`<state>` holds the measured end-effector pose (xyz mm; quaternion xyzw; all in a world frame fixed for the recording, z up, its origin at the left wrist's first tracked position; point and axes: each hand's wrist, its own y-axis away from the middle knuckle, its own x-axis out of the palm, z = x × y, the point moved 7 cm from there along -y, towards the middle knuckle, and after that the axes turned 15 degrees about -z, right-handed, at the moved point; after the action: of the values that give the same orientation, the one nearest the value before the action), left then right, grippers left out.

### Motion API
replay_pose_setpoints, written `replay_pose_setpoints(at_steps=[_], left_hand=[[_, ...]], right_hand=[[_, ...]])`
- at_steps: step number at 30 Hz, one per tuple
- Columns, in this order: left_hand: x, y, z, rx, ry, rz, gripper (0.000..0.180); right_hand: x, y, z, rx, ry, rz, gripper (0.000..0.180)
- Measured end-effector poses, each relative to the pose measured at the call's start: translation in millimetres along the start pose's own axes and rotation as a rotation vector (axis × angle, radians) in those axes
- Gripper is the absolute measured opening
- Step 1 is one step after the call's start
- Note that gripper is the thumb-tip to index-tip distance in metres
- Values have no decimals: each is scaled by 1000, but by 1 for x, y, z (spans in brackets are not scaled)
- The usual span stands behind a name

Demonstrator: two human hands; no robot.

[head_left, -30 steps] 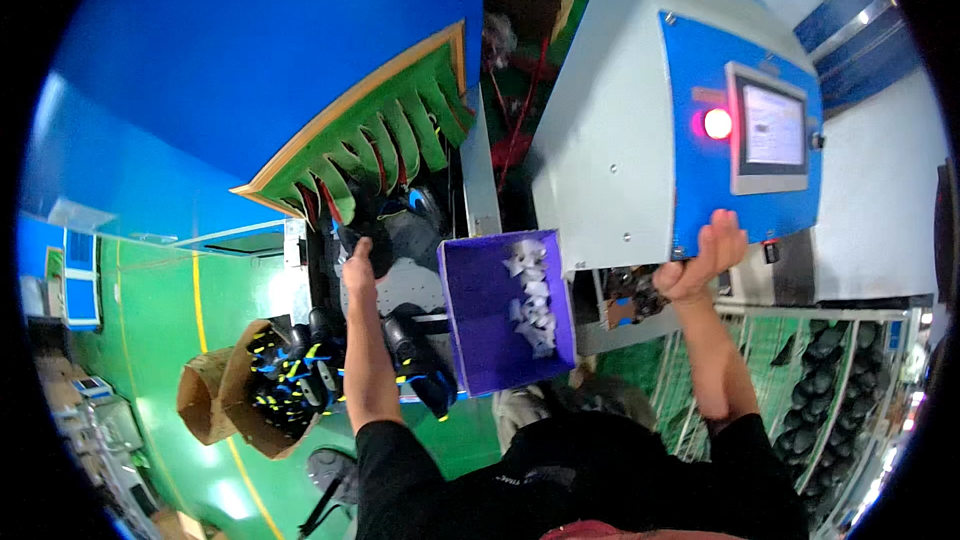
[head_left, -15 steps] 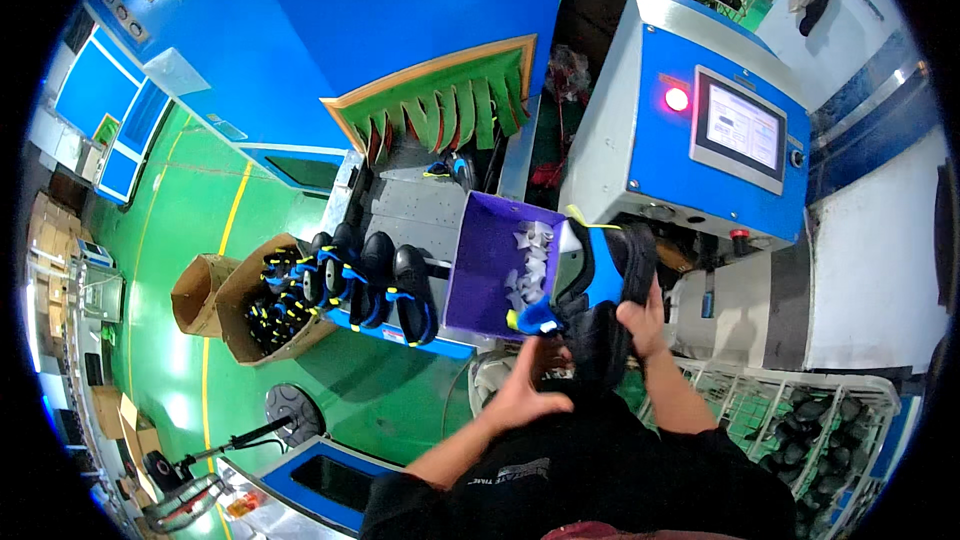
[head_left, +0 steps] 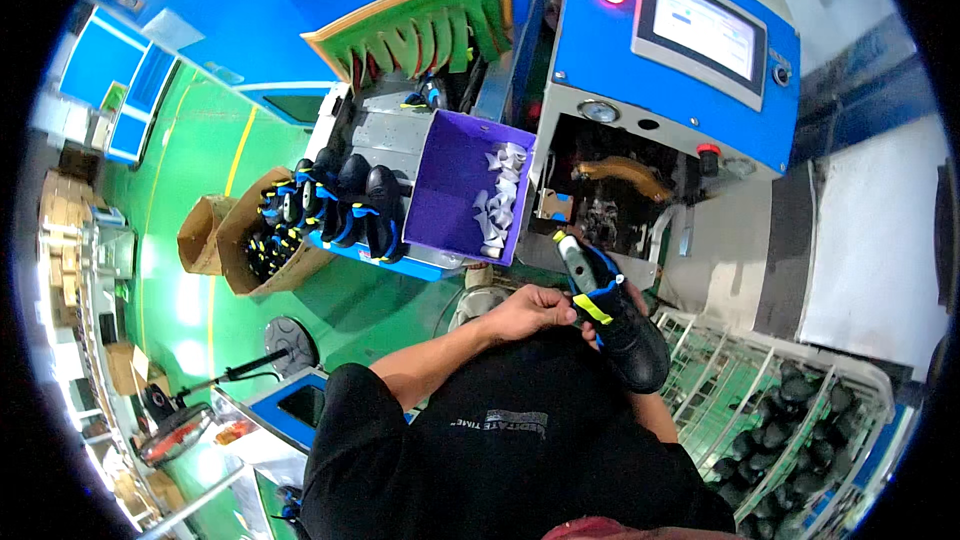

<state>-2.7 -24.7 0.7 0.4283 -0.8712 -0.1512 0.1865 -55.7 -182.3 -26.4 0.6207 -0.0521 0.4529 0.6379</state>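
Note:
In front of my chest is a black shoe [head_left: 632,342] with blue edging, a yellow strap and a grey-green foot form standing in its opening. The toe points down and to the right. My right hand [head_left: 590,335] grips it from behind and below, mostly hidden by the shoe. Close beside the yellow strap, my left hand [head_left: 540,311] is closed in a pinch; what its fingertips hold, if anything, is too small to make out. Beyond the hands sits a purple bin [head_left: 440,190] with white crumpled pieces [head_left: 500,195] along its right side.
Several black-and-blue shoes [head_left: 380,208] stand on the machine's ledge, left of the bin. A blue control cabinet [head_left: 590,40] with a lit screen rises ahead right. A white wire rack [head_left: 700,360] of dark foot forms is at lower right. Cardboard boxes [head_left: 240,275] stand at left.
The shoe has been turned and brought closer to my body, its toe now toward the lower right. My left hand has gone from spread fingers to a pinch. The whole view has shifted.

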Motion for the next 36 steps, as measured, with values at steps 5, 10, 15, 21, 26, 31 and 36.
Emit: replay_pose_setpoints(at_steps=[5,10,15,21,26,31,36], left_hand=[[24,30,-79,93,-188,372,36],[-17,-39,-14,15,-343,-231,51],[-11,-71,-8,9,-399,-281,42],[-52,-82,-21,253,-369,-308,35],[-97,-71,8,17,-542,-358,36],[-111,-68,31,-113,-526,-382,42],[-129,-67,35,-168,-335,-504,38]], right_hand=[[-28,36,53,-423,81,-7,72],[-23,28,59,-484,603,-13,106],[-13,27,60,-548,463,-194,106],[25,21,106,-829,734,-320,104],[43,-7,148,-937,839,-584,104],[56,-50,158,-874,1614,-858,112],[68,-64,140,-749,1661,-968,111]])
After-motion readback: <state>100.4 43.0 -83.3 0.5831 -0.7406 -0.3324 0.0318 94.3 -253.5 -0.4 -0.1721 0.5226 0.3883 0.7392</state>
